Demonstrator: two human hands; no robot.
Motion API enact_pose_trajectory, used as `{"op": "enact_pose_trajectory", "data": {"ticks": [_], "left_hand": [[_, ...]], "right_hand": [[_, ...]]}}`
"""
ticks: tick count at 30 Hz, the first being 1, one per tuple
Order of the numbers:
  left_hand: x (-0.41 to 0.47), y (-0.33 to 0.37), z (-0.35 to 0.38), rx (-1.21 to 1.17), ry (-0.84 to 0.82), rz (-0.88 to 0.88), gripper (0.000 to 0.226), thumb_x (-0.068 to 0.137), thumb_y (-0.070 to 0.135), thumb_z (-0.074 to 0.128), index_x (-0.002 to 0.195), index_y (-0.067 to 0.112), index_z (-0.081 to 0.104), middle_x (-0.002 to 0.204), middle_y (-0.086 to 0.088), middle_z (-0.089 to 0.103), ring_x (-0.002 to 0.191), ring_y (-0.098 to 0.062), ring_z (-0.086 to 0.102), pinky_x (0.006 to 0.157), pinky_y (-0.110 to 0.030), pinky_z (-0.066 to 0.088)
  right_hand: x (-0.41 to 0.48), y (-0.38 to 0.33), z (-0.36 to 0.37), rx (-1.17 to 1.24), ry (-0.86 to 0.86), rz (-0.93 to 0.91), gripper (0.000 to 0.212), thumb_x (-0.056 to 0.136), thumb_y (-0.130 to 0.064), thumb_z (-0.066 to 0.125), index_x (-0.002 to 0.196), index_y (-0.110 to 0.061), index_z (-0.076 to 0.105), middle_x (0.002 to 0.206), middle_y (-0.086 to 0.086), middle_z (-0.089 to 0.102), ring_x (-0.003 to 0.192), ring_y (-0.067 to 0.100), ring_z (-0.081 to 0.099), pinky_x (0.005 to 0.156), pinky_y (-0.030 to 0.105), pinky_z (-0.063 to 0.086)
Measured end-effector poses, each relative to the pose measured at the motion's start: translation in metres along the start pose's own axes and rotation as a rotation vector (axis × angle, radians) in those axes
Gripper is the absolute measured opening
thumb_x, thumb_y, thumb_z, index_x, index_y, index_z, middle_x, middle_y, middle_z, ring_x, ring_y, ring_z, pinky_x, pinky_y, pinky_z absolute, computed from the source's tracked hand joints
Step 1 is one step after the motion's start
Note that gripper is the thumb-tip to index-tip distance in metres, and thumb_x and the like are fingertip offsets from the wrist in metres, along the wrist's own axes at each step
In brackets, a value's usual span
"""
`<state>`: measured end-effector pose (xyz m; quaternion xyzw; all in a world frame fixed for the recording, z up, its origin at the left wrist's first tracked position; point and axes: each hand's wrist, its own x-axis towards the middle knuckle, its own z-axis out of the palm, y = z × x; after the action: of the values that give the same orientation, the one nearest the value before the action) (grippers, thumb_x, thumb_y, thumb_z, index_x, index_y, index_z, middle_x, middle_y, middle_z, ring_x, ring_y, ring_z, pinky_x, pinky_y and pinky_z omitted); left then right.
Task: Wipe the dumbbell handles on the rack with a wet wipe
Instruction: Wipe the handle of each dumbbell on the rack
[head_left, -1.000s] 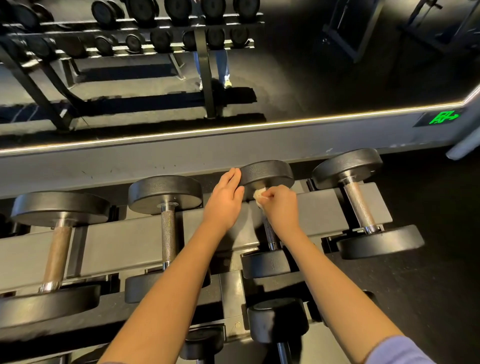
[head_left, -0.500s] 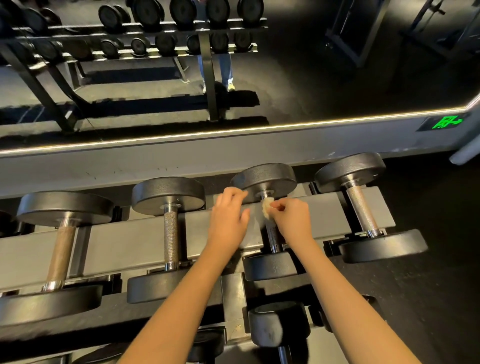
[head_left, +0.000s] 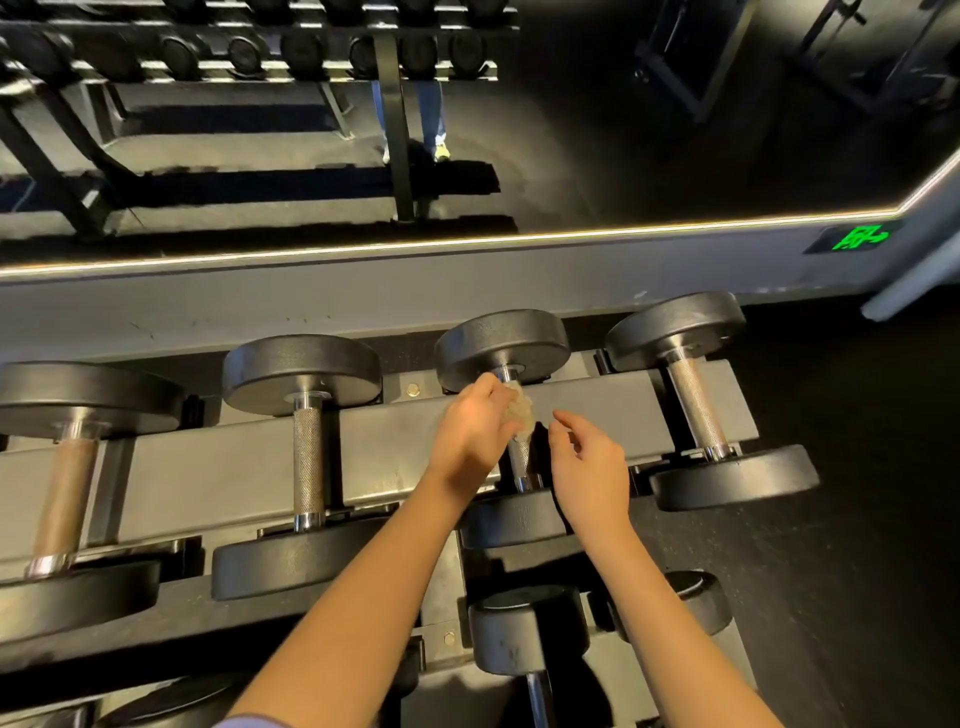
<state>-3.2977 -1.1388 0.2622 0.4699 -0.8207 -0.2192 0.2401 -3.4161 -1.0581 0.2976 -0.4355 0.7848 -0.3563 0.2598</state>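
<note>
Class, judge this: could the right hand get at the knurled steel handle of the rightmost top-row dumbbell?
Probably yes: the right hand is open and empty, and that knurled steel handle lies bare, nothing between them.

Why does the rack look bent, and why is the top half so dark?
Head view: the wide-angle lens seems to bow the rack rail and the light strip; above the strip the room is dim, while warm light hits the dumbbell plates; the wet wipe in the left hand looks slightly blurred.

I can read no words or numbers; at upper right, a glowing green sign (head_left: 860, 238) on the grey wall (head_left: 467, 296) shows an arrow.
</note>
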Motion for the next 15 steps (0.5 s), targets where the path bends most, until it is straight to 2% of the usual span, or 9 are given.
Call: {"op": "enact_pose_trajectory", "data": {"ticks": [4, 7, 11, 15], "left_hand": [[0.0015, 0.0058, -0.0007, -0.077, 0.068, -0.064, 0.027, 0.091, 0.021, 0.058, 0.117, 0.014, 0.061, 0.108, -0.004, 0.058, 0.097, -0.021, 0.058, 0.08, -0.039, 0.051], [0.001, 0.0077, -0.0005, -0.211, 0.17, -0.114, 0.02, 0.094, 0.02, 0.057, 0.11, 0.016, 0.067, 0.103, -0.005, 0.061, 0.094, -0.019, 0.059, 0.08, -0.037, 0.051], [0.0087, 0.0045, 0.0032, -0.229, 0.231, -0.195, 0.019, 0.094, 0.019, 0.055, 0.107, 0.015, 0.069, 0.103, -0.003, 0.065, 0.094, -0.017, 0.06, 0.08, -0.034, 0.05], [0.0059, -0.0004, 0.008, -0.238, 0.219, -0.223, 0.012, 0.091, 0.014, 0.058, 0.091, 0.012, 0.07, 0.088, -0.003, 0.066, 0.079, -0.015, 0.059, 0.068, -0.029, 0.046]], "right_hand": [[0.0005, -0.0026, 0.0005, -0.003, 0.008, 0.011, 0.031, 0.098, -0.028, 0.048, 0.121, -0.014, 0.064, 0.109, 0.004, 0.067, 0.092, 0.014, 0.059, 0.074, 0.024, 0.041], [-0.002, -0.0057, -0.001, -0.011, 0.026, -0.012, 0.026, 0.099, -0.026, 0.047, 0.111, -0.014, 0.066, 0.094, 0.0, 0.065, 0.08, 0.009, 0.054, 0.067, 0.023, 0.037], [-0.0021, -0.0058, -0.0019, -0.021, 0.05, -0.003, 0.026, 0.099, -0.026, 0.046, 0.107, -0.013, 0.067, 0.085, -0.005, 0.059, 0.076, 0.009, 0.054, 0.063, 0.022, 0.037], [-0.0023, -0.0055, -0.0024, -0.016, 0.055, 0.003, 0.025, 0.099, -0.026, 0.046, 0.102, -0.014, 0.067, 0.08, -0.005, 0.059, 0.069, 0.004, 0.051, 0.057, 0.014, 0.035]]}}
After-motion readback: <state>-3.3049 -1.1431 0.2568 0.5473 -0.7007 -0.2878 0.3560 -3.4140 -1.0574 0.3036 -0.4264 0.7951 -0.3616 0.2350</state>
